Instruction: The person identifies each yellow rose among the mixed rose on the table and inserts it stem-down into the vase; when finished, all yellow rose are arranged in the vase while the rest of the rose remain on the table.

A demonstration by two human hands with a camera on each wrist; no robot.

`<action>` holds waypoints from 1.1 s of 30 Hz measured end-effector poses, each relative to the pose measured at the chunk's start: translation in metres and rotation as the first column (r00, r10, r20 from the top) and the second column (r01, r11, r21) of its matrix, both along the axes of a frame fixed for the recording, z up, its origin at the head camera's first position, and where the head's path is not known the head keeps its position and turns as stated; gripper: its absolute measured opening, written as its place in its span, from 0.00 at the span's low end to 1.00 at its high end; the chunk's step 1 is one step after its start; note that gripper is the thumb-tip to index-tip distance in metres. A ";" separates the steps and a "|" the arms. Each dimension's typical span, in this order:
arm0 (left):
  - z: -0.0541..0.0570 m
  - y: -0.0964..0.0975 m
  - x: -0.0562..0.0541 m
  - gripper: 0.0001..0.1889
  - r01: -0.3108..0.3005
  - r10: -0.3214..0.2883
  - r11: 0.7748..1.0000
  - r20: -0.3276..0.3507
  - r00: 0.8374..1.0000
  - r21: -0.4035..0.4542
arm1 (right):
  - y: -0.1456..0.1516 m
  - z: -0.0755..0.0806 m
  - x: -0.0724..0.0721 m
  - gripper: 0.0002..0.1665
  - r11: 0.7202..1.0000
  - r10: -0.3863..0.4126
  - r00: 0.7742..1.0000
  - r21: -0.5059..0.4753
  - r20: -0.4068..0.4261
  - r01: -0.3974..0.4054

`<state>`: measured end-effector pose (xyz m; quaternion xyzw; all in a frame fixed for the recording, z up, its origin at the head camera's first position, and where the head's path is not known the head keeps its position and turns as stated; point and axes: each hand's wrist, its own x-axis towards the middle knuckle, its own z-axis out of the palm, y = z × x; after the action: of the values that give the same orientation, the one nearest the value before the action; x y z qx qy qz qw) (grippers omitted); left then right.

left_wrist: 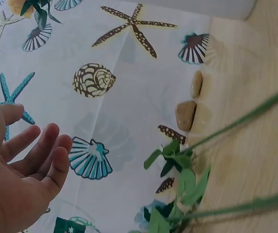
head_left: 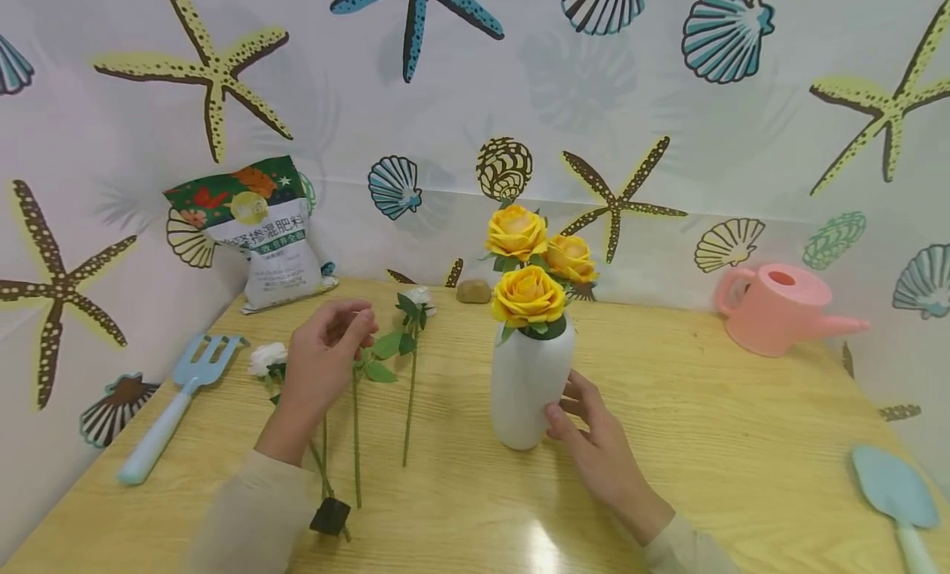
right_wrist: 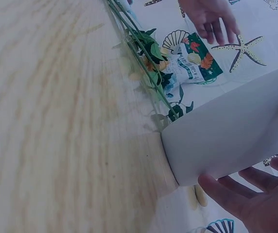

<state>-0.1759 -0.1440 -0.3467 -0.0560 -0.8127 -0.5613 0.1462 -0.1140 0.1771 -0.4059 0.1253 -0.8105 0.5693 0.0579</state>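
Observation:
A white vase (head_left: pixel 515 384) holding yellow roses (head_left: pixel 529 295) stands on the table, leaning slightly. My right hand (head_left: pixel 604 454) grips its right side low down, thumb in front and fingers partly hidden behind; the right wrist view shows fingertips against the vase (right_wrist: pixel 221 136). Over the flowers on the left, my left hand (head_left: pixel 322 355) hovers with loosely bent fingers. Nothing is held in it, as the left wrist view of the hand (left_wrist: pixel 27 170) confirms. Beneath and beside it lie a white rose (head_left: pixel 267 357), another white rose (head_left: pixel 419 299) and a leafy stem (head_left: pixel 356 442).
A blue hand fork (head_left: pixel 174 413) lies at the left edge, with a fertilizer bag (head_left: pixel 278 252) behind. A small black block (head_left: pixel 330 516) sits at stem ends. Brown stone (head_left: pixel 473 291) at the back; pink watering can (head_left: pixel 775 310) and blue trowel (head_left: pixel 896 485) at right.

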 end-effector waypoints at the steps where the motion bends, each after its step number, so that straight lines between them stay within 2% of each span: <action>1: -0.002 -0.006 0.002 0.19 -0.013 0.013 0.999 -0.002 1.000 -0.031 | 0.000 0.000 0.000 0.31 1.000 -0.002 1.000 0.001 0.000 0.002; 3: -0.007 -0.017 0.007 0.19 -0.040 0.040 0.993 -0.002 0.999 -0.109 | 0.000 0.000 0.001 0.31 1.000 -0.003 1.000 -0.002 0.000 0.003; 5: -0.010 -0.027 0.011 0.19 -0.066 0.067 0.975 -0.003 0.998 -0.214 | 0.000 0.000 0.001 0.30 1.000 -0.001 1.000 -0.002 -0.006 0.001; 7: -0.013 -0.037 0.015 0.19 -0.076 0.083 0.943 0.009 0.996 -0.324 | 0.000 0.000 0.002 0.30 1.000 0.000 1.000 -0.002 -0.016 0.000; 9: -0.014 -0.045 0.018 0.18 -0.071 0.095 0.896 0.033 0.995 -0.439 | -0.001 0.000 0.002 0.30 1.000 0.000 1.000 -0.003 -0.018 0.000; 11: -0.016 -0.051 0.021 0.19 -0.042 0.099 0.856 0.085 0.991 -0.515 | -0.001 0.000 0.002 0.30 1.000 -0.002 1.000 -0.003 -0.012 0.002; 14: -0.019 -0.056 0.024 0.22 0.030 0.112 0.820 0.211 0.971 -0.572 | 0.000 0.000 0.002 0.31 1.000 -0.006 1.000 0.000 0.003 0.006; 18: -0.024 -0.056 0.025 0.27 0.121 0.122 0.827 0.386 0.914 -0.549 | 0.002 0.000 0.002 0.31 1.000 -0.006 1.000 0.005 0.000 0.006; 21: -0.028 -0.053 0.023 0.29 0.157 0.121 0.834 0.454 0.883 -0.528 | 0.003 0.000 0.002 0.30 1.000 0.003 1.000 0.004 -0.013 -0.003; 22: -0.029 -0.052 0.023 0.29 0.163 0.121 0.834 0.462 0.878 -0.527 | 0.003 0.000 0.002 0.30 1.000 0.003 1.000 0.006 -0.013 -0.003; 24: -0.032 -0.051 0.022 0.28 0.169 0.120 0.828 0.462 0.879 -0.535 | 0.004 -0.001 0.001 0.30 1.000 0.002 1.000 0.007 -0.014 -0.002; 29: -0.038 -0.049 0.022 0.27 0.167 0.115 0.817 0.441 0.890 -0.551 | 0.002 -0.001 0.000 0.30 1.000 -0.003 1.000 0.006 -0.017 0.003; 33: -0.043 -0.046 0.024 0.29 0.161 0.107 0.821 0.426 0.898 -0.547 | 0.000 -0.002 0.000 0.30 1.000 0.003 1.000 0.001 -0.021 -0.003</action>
<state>-0.1517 -0.1901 -0.3893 0.0188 -0.9533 -0.2925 -0.0722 -0.1141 0.1772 -0.4080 0.1324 -0.8101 0.5674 0.0656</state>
